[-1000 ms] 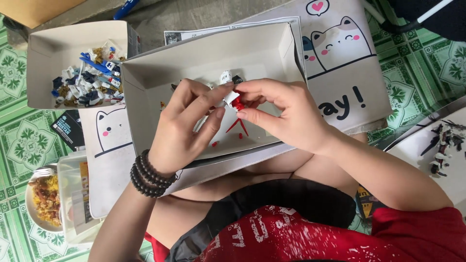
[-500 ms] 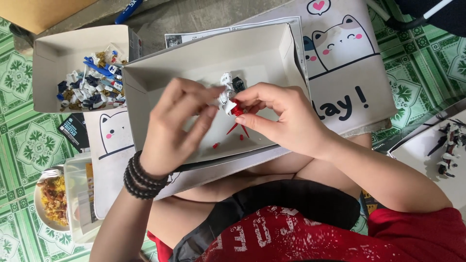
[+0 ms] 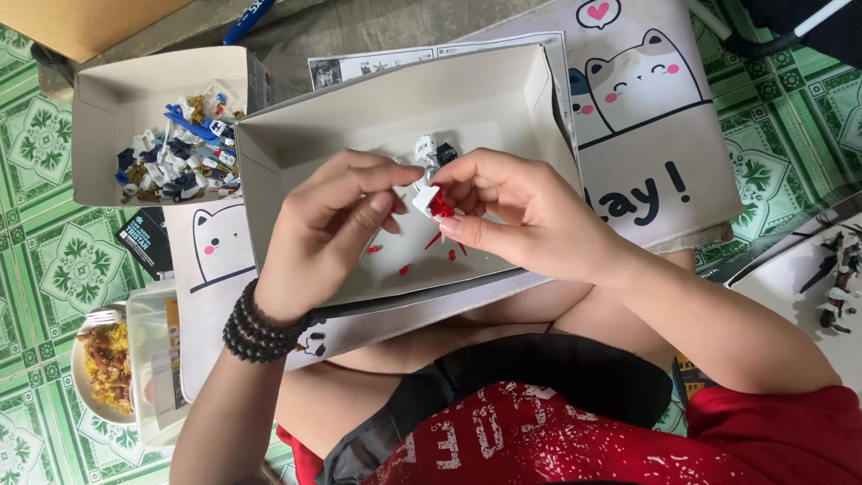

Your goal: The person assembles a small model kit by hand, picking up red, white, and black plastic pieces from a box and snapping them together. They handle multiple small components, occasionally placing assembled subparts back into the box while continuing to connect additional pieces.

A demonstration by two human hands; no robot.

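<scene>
Fingertips of the left hand and those of the right hand pinch together on a small white and red model piece, held between both hands just above the open cardboard box lid that rests across the person's lap; the left thumb and forefinger close narrowly on the white part, while the right thumb and forefinger grip the red part, though how the pieces join is hidden by the fingers, so it may be one piece or two; a white and dark bit lies on the box floor just behind the hands, and several tiny red scraps lie scattered on the floor beneath them; a black beaded bracelet circles the left wrist; to the left, on the green patterned floor, a second open box holds a heap of blue, white and yellow model parts; nearer the left elbow a plate of food sits beside a clear plastic container; a grey cloth with cartoon cats lies under the lid; at the far right edge dark model parts lie on a white sheet.
</scene>
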